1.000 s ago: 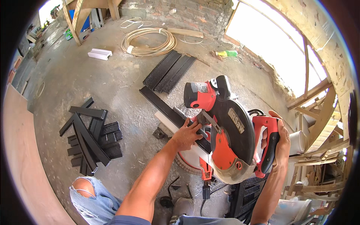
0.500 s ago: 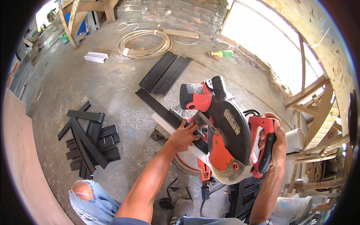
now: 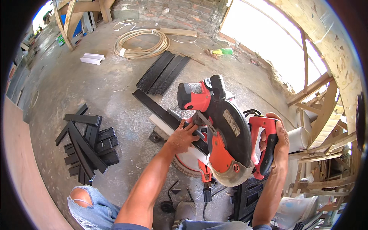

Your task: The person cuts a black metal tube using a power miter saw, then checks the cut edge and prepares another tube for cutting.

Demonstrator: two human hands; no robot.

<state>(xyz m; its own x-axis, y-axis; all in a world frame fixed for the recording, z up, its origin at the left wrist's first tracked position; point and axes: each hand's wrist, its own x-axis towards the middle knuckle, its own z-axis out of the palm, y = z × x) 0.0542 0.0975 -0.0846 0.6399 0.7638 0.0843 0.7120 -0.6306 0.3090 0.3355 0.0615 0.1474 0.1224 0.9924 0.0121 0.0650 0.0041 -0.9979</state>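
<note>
A red and black mitre saw [image 3: 232, 132] stands on the floor in front of me, its round blade guard facing up. My right hand [image 3: 282, 138] is wrapped round the saw's red and black handle [image 3: 268, 147]. With my left hand [image 3: 181, 138] I hold a long black profile strip [image 3: 159, 110] down on the saw's base, fingers over its near end, close to the guard. The strip sticks out to the far left, beside a white piece [image 3: 161, 124]. The guard hides the blade and whatever lies beneath it.
Cut black pieces [image 3: 88, 140] lie heaped at left, and wider black strips [image 3: 163, 73] lie beyond the saw. Farther back are a coiled hose [image 3: 142, 44], a white profile piece [image 3: 92, 58] and a green bottle [image 3: 221, 51]. Timber framing [image 3: 322, 103] and a bucket [image 3: 293, 209] flank the right.
The whole scene has shifted slightly left and up in the picture. Both hands keep their places on the saw handle and the black profile strip.
</note>
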